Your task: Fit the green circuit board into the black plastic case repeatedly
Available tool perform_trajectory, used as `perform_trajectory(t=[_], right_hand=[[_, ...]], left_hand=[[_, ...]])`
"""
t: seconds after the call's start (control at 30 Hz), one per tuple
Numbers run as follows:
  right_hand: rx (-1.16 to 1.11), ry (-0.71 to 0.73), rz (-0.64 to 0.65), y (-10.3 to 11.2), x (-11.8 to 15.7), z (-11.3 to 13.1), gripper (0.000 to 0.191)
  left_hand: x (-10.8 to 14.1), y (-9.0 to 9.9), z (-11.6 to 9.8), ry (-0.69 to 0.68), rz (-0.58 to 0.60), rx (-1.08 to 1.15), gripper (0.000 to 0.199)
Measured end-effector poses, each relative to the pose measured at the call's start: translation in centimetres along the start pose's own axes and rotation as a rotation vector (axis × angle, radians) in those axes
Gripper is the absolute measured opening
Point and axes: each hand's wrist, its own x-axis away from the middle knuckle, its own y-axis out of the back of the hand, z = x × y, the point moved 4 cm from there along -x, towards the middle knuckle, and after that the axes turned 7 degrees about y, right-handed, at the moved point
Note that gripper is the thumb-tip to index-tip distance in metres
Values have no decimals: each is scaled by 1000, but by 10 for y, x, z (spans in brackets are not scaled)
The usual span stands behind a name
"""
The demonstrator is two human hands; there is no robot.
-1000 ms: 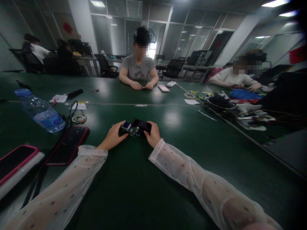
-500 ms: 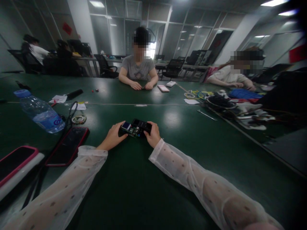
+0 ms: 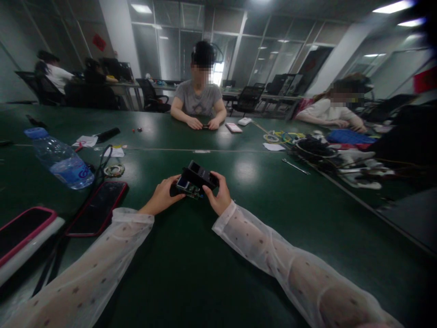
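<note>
Between my hands, in the middle of the head view, are two parts of a small device. My left hand [image 3: 164, 195] grips a green circuit board with a small screen [image 3: 193, 190] by its left end. A black plastic casing [image 3: 202, 173] with a rectangular opening is held by my right hand [image 3: 220, 193], thumb in front and fingers behind. The casing is tilted and overlaps the upper part of the board. Whether the two parts touch, I cannot tell. Sheer white dotted sleeves cover both my forearms.
A water bottle [image 3: 59, 159], a red-edged phone [image 3: 97, 208], a pink-cased phone [image 3: 25, 230] and a beaded bracelet [image 3: 114, 170] are on the left. To the right lie a wrench [image 3: 295, 166] and a heap of cables [image 3: 317, 148]. A person [image 3: 198, 98] sits opposite.
My right hand has brought the black casing leftward and tilted it up over the circuit board, hiding more of the board. My left hand keeps its grip, and the view has shifted slightly.
</note>
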Motion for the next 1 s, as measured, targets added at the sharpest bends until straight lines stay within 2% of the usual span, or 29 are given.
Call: perform_trajectory(t=[0.33, 0.7, 0.83, 1.0], right_hand=[[41, 121, 178, -9, 1, 8, 47], [101, 73, 312, -16, 4, -1, 51], [125, 40, 317, -17, 4, -4, 60], [127, 26, 325, -17, 4, -7, 57]], left_hand=[[-2, -3, 3, 18, -44, -8, 72], [-1, -4, 8, 12, -43, 1, 89], [-1, -5, 8, 9, -32, -6, 87], [0, -4, 5, 16, -7, -15, 84]])
